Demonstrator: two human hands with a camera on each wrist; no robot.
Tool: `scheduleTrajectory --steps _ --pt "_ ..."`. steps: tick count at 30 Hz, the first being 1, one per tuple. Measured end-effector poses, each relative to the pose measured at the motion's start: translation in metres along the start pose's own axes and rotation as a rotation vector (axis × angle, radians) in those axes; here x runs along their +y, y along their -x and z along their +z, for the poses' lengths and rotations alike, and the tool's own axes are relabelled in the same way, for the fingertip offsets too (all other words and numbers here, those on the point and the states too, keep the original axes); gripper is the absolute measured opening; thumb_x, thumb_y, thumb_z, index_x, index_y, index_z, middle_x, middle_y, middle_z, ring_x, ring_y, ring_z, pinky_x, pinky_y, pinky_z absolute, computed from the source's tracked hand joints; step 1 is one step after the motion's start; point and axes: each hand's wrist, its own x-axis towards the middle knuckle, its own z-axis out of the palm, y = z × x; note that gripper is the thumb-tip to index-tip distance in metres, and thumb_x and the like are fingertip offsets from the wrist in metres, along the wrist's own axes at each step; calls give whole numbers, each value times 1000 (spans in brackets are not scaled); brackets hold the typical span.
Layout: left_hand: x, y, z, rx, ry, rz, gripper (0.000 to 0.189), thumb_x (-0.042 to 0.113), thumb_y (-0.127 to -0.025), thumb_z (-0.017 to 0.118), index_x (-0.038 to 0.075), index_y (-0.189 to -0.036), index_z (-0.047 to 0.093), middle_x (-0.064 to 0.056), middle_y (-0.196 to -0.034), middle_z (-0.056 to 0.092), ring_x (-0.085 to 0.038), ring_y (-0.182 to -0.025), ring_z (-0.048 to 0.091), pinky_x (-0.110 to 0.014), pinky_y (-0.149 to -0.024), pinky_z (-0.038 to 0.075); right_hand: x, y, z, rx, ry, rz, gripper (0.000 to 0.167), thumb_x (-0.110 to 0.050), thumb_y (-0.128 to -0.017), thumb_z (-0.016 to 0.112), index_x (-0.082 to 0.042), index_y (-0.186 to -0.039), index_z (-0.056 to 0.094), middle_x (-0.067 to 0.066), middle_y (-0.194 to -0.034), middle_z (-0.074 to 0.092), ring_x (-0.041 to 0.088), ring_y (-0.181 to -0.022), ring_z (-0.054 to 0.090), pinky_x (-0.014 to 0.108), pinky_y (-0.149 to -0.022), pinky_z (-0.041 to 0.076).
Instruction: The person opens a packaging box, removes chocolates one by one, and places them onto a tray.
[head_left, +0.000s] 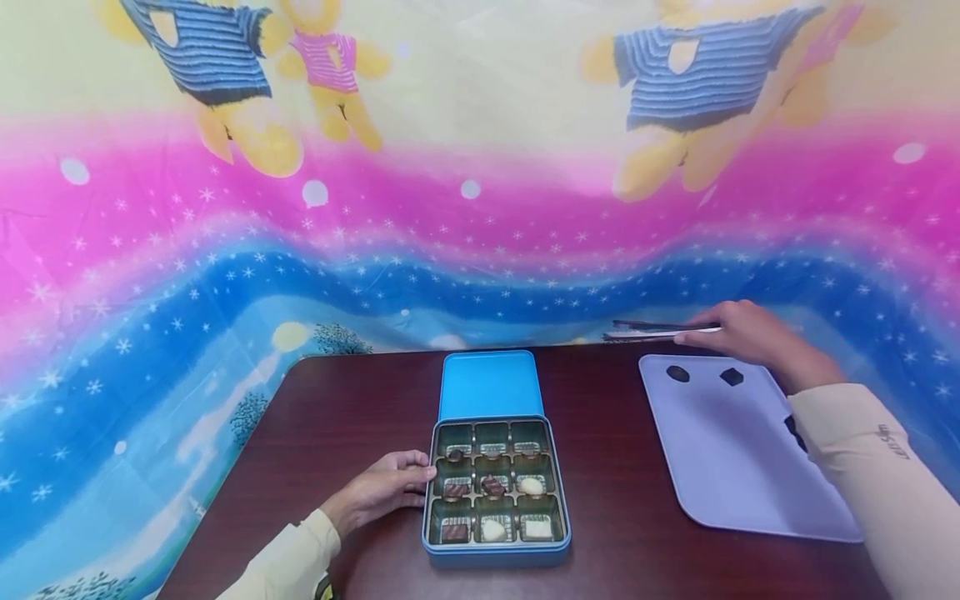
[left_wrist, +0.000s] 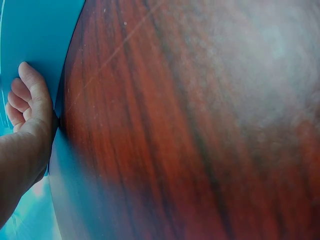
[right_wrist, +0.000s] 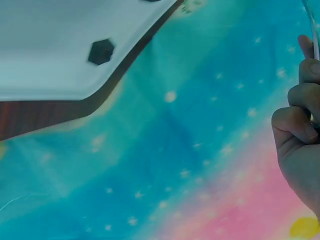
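A blue tin box point(head_left: 497, 557) stands on the table, its lid point(head_left: 491, 385) folded back behind it. Brown and white chocolates lie in its divided insert, such as a white one point(head_left: 532, 485) and a brown square point(head_left: 454, 532). My left hand point(head_left: 386, 490) rests against the tin's left side, thumb at the rim; in the left wrist view the fingers lie along the blue surface. Metal tongs point(head_left: 652, 332) are gripped in my right hand point(head_left: 757, 337), raised over the far edge of the lilac tray point(head_left: 742, 475). Their two arms point left, tips apart, nothing visible between them.
On the tray lie a dark round piece point(head_left: 678, 374), a dark hexagonal piece point(head_left: 732, 377) and another dark piece point(head_left: 792, 429) partly hidden by the right sleeve point(head_left: 862, 450). A printed cloth point(head_left: 480, 225) hangs behind the dark wooden table point(head_left: 607, 500).
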Motion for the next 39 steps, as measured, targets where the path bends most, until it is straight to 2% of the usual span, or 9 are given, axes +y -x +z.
scheduleTrajectory --steps 3,11,13,19,20,25,28,34,39 --pt "0 0 1 1 2 2 14 12 -97 62 6 -101 50 -4 -94 66 -16 -87 64 -35 -78 56 -12 -4 4 9 -29 -42 51 -48 -92 68 -5 -119 72 20 -115 71 41 -109 65 57 -87 53" --pt "1 1 1 -2 15 5 15 11 -96 62 6 -101 49 -4 -95 65 -16 -88 64 -35 -79 56 -46 -15 9 7 -65 -127 52 -47 -89 71 -5 -119 72 17 -114 72 34 -104 69 54 -86 54" --pt "2 1 1 -6 18 8 15 11 -96 62 5 -101 49 -4 -95 65 -16 -88 64 -35 -79 56 -53 -18 11 12 -63 -157 51 -48 -88 72 -7 -118 73 14 -111 73 31 -101 70 56 -91 51" --pt "1 1 1 -7 15 7 14 11 -96 62 6 -100 50 -3 -94 65 -16 -88 64 -35 -79 55 -75 -26 20 12 -73 -245 47 -49 -88 72 -12 -116 75 8 -108 75 19 -91 72 49 -85 55" --pt "1 1 1 -7 15 7 14 11 -96 62 7 -100 50 -3 -94 65 -16 -88 64 -35 -79 55 -79 -27 21 7 -74 -258 46 -49 -88 72 -12 -116 75 7 -108 75 16 -89 71 45 -79 57" --pt "0 1 1 -7 20 6 13 10 -96 62 7 -100 50 -3 -94 65 -16 -88 64 -34 -79 56 -102 -33 26 -35 -62 -307 47 -51 -87 71 -14 -117 74 6 -108 75 5 -62 60 35 -70 51" --pt "0 1 1 -8 23 6 13 10 -96 62 7 -100 50 -3 -94 65 -16 -88 65 -34 -79 56 -115 -38 30 -56 -51 -334 47 -52 -86 72 -16 -116 75 1 -98 76 4 -50 48 31 -65 46" --pt "0 1 1 -13 22 6 14 10 -96 62 6 -101 50 -4 -95 66 -17 -88 65 -35 -80 56 -135 -44 38 -103 -39 -380 46 -51 -86 72 -14 -115 75 -13 -73 67 4 -52 49 27 -57 43" --pt "0 1 1 -9 20 9 15 10 -96 62 5 -101 50 -4 -95 66 -16 -87 65 -35 -80 56 -150 -47 46 -136 -22 -399 47 -50 -86 73 -14 -115 75 -11 -82 71 2 -57 55 27 -60 47"
